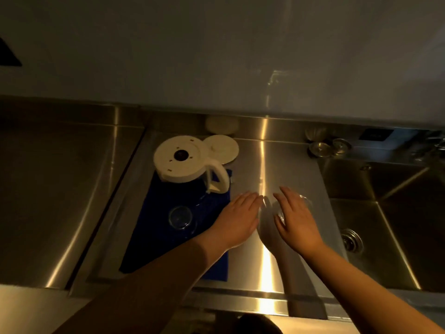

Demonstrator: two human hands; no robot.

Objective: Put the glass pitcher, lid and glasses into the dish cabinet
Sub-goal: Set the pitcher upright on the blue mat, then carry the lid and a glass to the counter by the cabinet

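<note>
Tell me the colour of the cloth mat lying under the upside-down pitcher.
Dark blue: the cloth mat under the inverted white-based glass pitcher shows best in the head view.

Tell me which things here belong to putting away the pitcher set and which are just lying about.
For the job: glass pitcher upside down on the blue cloth, white lid, glass on the cloth, glass under the right hand.

Lying about: sink strainers, sink.
</note>
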